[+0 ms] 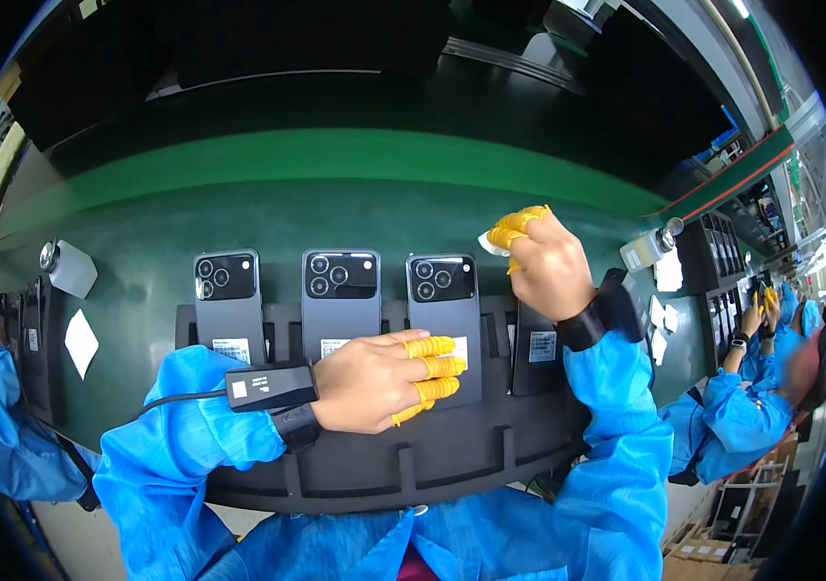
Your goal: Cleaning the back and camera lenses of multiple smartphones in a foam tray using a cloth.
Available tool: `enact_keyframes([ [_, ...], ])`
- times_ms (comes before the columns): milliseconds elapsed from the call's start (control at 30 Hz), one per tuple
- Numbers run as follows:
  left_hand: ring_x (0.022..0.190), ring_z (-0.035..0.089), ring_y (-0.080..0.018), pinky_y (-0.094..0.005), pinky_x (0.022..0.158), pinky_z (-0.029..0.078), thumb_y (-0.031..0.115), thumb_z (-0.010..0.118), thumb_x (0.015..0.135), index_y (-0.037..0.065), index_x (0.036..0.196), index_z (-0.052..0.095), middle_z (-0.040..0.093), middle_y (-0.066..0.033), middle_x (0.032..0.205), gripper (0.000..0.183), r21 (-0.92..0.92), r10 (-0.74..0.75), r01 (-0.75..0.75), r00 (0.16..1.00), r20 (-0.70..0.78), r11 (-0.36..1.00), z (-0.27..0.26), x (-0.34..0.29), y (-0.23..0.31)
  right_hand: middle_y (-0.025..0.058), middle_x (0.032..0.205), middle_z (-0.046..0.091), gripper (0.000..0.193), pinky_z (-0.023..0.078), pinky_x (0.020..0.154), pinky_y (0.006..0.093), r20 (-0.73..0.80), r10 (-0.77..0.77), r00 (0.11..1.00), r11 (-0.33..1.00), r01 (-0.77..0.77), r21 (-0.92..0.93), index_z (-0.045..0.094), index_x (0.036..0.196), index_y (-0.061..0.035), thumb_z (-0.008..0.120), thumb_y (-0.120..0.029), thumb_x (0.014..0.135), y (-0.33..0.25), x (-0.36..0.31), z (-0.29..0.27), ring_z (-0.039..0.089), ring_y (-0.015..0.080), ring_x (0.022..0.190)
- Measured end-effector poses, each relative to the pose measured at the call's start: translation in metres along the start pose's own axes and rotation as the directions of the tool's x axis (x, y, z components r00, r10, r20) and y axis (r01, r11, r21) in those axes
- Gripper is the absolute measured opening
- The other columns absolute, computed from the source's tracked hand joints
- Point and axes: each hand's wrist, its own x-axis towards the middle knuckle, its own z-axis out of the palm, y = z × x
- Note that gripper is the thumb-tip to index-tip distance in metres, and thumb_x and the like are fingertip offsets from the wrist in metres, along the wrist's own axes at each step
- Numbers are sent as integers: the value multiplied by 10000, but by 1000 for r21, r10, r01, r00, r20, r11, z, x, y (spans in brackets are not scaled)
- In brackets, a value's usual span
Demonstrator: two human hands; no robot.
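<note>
Three dark blue-grey smartphones lie in a row with their camera backs up: the left phone (pixel 229 315), the middle phone (pixel 340 315) and the right phone (pixel 445 312). They rest in slots of a black tray (pixel 355 474). My left hand (pixel 374 382) reaches across, fingers stretched out in yellow finger cots, with the fingertips on the right phone by its white label. Above and to the right of that phone, my right hand (pixel 548 261) is raised, its yellow-covered fingers closed on a small white wipe (pixel 492 244). A darker phone (pixel 535 353) sits in the tray below it.
A white bottle with a metal cap (pixel 71 268) stands at left, another bottle (pixel 650 248) at right. White sheets (pixel 81 344) lie on the green table (pixel 142 213). Black trays (pixel 718 252) stand at right. A co-worker in blue (pixel 732 397) sits right; another sleeve (pixel 11 426) shows left.
</note>
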Motion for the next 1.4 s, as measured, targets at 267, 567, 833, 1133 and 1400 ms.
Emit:
enact_keyframes([
  [267, 1187, 563, -179, -364, 1103, 387, 221, 613, 846, 145, 1144, 653, 601, -11, 1265, 310, -2, 28, -28, 999, -17, 1000, -1, 2, -1, 108, 842, 613, 209, 516, 710, 378, -44, -31, 999, 987, 37, 159, 691, 784, -12, 647, 24, 583, -36, -11, 12, 590, 307, 796],
  [567, 1198, 554, -191, -358, 1097, 387, 219, 602, 846, 145, 1155, 648, 602, -28, 1261, 322, 0, -21, 21, 1000, 6, 1000, -2, 0, 2, 100, 905, 629, 221, 543, 746, 363, -28, -133, 991, 951, 136, 277, 685, 815, -3, 644, -14, 599, -60, -21, 3, 618, 290, 871],
  [833, 1181, 568, -194, -354, 1085, 406, 215, 606, 843, 164, 1131, 663, 609, -10, 1250, 299, 4, 0, 1, 1000, -29, 1000, 1, 0, 0, 96, 857, 633, 247, 539, 762, 356, 21, -164, 986, 975, 159, 155, 695, 805, -9, 650, -8, 562, -44, -24, -8, 617, 275, 843],
  [1133, 1171, 576, -188, -359, 1089, 405, 212, 614, 834, 163, 1130, 659, 607, -2, 1254, 303, 11, 8, -8, 999, -35, 1000, 1, 2, 0, 114, 948, 647, 324, 535, 754, 360, -64, -91, 994, 976, 101, 191, 697, 909, 3, 640, 44, 593, -52, -18, -9, 626, 291, 870],
  [1400, 1174, 575, -185, -367, 1094, 400, 211, 604, 844, 153, 1142, 652, 609, -12, 1251, 308, 12, 5, -5, 999, -44, 1000, 2, -1, 0, 102, 878, 631, 284, 536, 723, 373, 130, -60, 990, 997, 52, 61, 684, 856, 3, 641, 45, 580, -31, -36, -12, 621, 290, 841],
])
